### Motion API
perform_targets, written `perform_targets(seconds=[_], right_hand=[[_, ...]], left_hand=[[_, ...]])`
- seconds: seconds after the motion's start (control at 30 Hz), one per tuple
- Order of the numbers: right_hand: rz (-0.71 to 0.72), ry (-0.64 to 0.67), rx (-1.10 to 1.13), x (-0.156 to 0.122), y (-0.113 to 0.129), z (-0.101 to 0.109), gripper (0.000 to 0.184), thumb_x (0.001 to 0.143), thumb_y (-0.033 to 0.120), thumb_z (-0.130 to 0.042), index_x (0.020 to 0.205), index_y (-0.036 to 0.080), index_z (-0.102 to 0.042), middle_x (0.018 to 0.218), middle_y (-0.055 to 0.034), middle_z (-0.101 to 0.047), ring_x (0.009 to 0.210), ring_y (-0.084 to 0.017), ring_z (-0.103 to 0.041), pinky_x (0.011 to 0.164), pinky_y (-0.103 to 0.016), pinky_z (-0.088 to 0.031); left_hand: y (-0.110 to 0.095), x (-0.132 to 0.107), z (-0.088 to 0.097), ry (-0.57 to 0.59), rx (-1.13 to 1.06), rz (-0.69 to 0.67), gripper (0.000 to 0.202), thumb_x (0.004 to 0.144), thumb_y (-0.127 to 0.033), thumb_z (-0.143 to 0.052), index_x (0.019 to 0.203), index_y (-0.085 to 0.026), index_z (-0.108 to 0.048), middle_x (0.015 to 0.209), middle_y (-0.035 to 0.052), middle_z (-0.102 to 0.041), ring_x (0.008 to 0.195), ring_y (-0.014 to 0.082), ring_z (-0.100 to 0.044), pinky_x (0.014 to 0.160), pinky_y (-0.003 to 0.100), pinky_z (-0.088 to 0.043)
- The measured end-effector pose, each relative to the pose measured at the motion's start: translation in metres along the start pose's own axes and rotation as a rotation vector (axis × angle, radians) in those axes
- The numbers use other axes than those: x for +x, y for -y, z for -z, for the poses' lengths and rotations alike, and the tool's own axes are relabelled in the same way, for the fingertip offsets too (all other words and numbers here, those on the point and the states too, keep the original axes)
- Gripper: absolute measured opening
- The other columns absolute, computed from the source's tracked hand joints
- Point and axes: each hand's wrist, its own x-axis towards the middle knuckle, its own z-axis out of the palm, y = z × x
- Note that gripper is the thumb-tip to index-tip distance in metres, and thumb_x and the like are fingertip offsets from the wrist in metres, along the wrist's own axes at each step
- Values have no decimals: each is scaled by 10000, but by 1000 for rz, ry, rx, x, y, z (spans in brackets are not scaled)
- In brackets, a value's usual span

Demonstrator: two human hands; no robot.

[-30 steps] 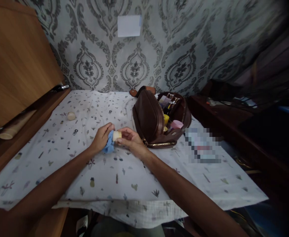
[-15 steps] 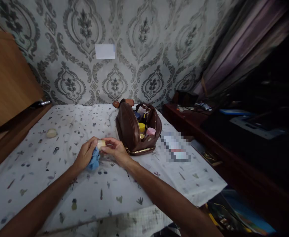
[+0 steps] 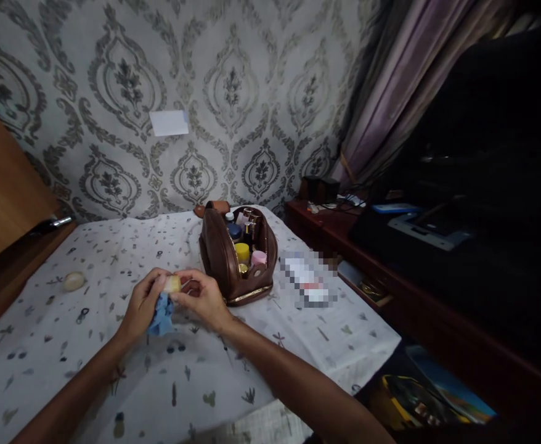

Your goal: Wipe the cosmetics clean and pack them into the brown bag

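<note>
My left hand (image 3: 145,303) holds a crumpled blue cloth (image 3: 161,317) and one end of a small pale container (image 3: 172,284); the fingers of my right hand (image 3: 204,298) grip its yellowish end. It's above the cloth-covered worktop (image 3: 173,376), left of the open brown bag (image 3: 217,246). Beyond stands the patterned wall (image 3: 233,74), a white card (image 3: 169,123) on it.
</note>
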Motion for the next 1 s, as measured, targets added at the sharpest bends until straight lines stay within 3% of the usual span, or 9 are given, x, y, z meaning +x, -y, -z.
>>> perform_targets(seconds=[0.3,0.6,0.7,0.83,0.9,1.0], right_hand=[[205,-76,-201,-9,40,29,347,735,360,-799,1052,259,-699,996,-21,-625,747,-129,-598,633,-248,-487],[199,-160,-154,-28,73,66,358,743,352,-802,1067,245,-694,991,-37,-634,683,-117,-575,583,-244,-492],[212,-239,-175,-31,93,83,355,746,357,-801,1066,249,-692,978,-40,-652,700,-133,-591,586,-252,-495],[288,-356,-285,-15,119,113,355,751,343,-795,1071,241,-682,985,-42,-677,751,-157,-599,646,-280,-500],[319,-349,-382,3,127,127,341,745,335,-790,1052,232,-681,977,-42,-682,787,-175,-608,672,-294,-493],[326,-290,-594,30,130,142,321,752,310,-769,1047,222,-677,892,-22,-667,772,-173,-599,695,-299,-471]], left_hand=[[-37,20,-25,31,23,-130,422,953,-545,-398,870,-201,-628,780,24,-651,736,182,-590,679,273,-476],[-60,51,-58,175,91,-272,484,998,-508,-325,990,-176,-678,986,90,-712,918,218,-645,847,319,-500],[-72,64,-68,193,254,-416,393,1009,-414,-365,1002,-183,-682,940,78,-689,866,193,-641,800,292,-493],[-85,72,-82,243,674,-653,301,1005,-313,-402,1023,-210,-684,967,72,-664,866,193,-625,683,269,-460],[-88,72,-87,309,830,-701,280,1001,-268,-406,1017,-211,-680,1003,78,-660,905,207,-624,663,268,-449],[-93,74,-91,460,951,-668,272,991,-241,-410,1089,-202,-661,992,83,-657,807,192,-629,631,267,-448]])
